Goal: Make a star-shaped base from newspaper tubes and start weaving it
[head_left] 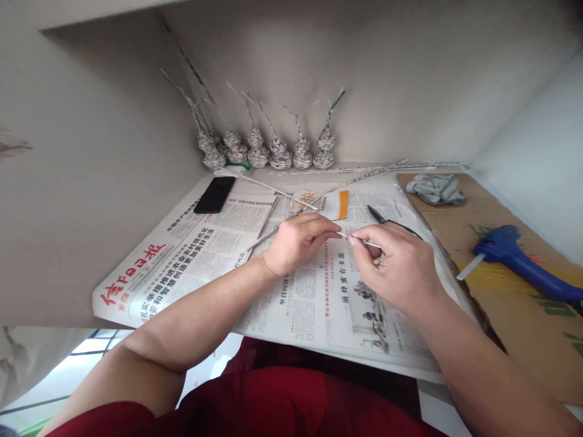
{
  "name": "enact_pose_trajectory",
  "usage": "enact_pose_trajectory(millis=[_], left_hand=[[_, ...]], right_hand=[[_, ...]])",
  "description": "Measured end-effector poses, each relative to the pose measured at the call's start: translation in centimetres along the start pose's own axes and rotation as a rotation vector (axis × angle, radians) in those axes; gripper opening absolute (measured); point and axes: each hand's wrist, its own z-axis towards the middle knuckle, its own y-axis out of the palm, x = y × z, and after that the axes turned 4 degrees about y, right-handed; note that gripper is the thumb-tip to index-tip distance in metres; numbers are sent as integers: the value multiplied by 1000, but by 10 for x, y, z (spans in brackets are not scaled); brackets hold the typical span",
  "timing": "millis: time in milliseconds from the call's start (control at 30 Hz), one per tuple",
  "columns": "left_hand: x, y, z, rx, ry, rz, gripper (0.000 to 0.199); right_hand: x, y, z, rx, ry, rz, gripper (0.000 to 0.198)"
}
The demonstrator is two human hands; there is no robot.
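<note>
Between the fingertips of both hands runs a thin rolled-paper stick (345,235), held over the newspaper (300,291). My left hand (298,243) pinches it from the left, and a grey length of stick shows behind that wrist. On the right, my right hand (394,261) grips it between thumb and fingers, with a short pale piece showing under the index finger. Scissors (376,214) with dark blades lie just beyond my right hand, partly hidden by it. More rolled-paper sticks (359,177) lie crossed beyond my hands.
Several gourd-shaped woven paper pieces (259,149) stand along the back wall. A black phone (214,195) lies at the left. To the right, a cardboard sheet (510,315) bears a blue glue gun (523,261) and a crumpled cloth (435,189).
</note>
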Motion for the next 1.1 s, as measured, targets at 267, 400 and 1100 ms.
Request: enact_pose_trajectory(millis=[267,400,1100], left_hand=[[-3,-2,0,-25,18,-9,13],[-6,-1,0,-21,43,2,13],[-7,0,-2,-72,-13,41,16]], right_hand=[[3,0,2,-32,42,34,7],[4,1,2,-29,61,33,8],[5,1,5,-59,65,50,10]])
